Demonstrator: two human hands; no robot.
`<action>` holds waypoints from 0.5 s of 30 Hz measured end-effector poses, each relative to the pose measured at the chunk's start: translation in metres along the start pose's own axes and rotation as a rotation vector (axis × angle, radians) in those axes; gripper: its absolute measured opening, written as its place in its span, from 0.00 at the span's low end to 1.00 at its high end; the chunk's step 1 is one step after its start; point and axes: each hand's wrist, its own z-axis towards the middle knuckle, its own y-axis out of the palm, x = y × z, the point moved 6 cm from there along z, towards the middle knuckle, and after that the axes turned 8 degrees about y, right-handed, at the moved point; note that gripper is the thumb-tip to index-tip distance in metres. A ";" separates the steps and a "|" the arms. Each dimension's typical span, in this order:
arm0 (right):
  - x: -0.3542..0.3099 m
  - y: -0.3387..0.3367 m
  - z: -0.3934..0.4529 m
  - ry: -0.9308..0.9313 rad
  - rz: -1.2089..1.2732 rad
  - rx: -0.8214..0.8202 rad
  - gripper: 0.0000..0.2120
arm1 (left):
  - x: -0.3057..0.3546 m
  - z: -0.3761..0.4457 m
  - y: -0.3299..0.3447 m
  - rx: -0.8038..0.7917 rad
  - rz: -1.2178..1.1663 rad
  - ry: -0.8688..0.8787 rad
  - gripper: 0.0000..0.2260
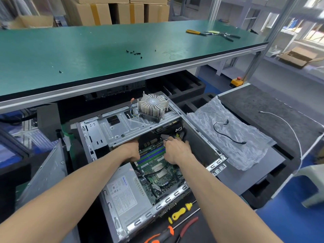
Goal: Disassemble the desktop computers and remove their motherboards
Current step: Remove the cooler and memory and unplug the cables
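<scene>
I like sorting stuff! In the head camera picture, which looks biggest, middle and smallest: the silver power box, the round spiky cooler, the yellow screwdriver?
1. Power box: biggest.
2. Round spiky cooler: middle, though it sits farther away.
3. Yellow screwdriver: smallest, even though it lies close to the camera.

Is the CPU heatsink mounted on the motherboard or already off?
Off. The heatsink sits loose on the case's metal drive bracket, and the bare CPU shows on the motherboard.

Two bare forearms, left hand (130, 151) & right hand (177, 151) — no sleeves, gloves, watch
</scene>
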 end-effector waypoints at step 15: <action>-0.003 0.000 -0.002 -0.001 -0.024 -0.003 0.19 | 0.018 0.003 -0.003 0.148 0.032 0.235 0.06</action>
